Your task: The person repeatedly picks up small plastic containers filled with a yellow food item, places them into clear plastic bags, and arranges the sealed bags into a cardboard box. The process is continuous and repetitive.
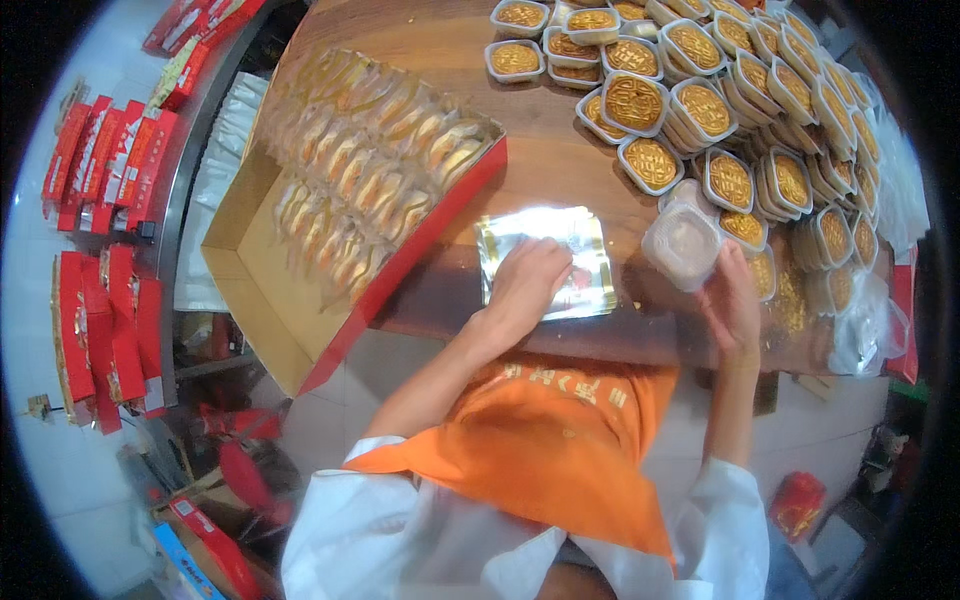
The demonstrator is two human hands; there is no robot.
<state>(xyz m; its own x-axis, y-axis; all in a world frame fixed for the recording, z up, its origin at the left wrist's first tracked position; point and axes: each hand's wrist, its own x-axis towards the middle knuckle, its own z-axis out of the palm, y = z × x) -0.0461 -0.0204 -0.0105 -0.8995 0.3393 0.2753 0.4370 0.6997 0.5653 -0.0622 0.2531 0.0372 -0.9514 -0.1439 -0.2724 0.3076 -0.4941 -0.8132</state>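
Note:
My left hand [525,276] lies on a stack of shiny silver-and-gold foil pouches [592,281] near the table's front edge. Its fingers are curled against the top pouch; whether they pinch it is hidden. To the right, my right hand [731,304] grips a clear plastic tray [681,249] by its side. The tray's underside faces up at me, with a pale round mooncake showing through. Just beyond it, a large heap of golden mooncakes [703,109] in similar trays covers the right of the table.
A red cardboard box [251,262] to the left holds rows of wrapped mooncakes [367,176] and overhangs the wooden table [442,56]. White bags [225,187] lie farther left. Red cartons [112,330] stand beyond them. Crumbs and a clear plastic bag [862,322] are at the right.

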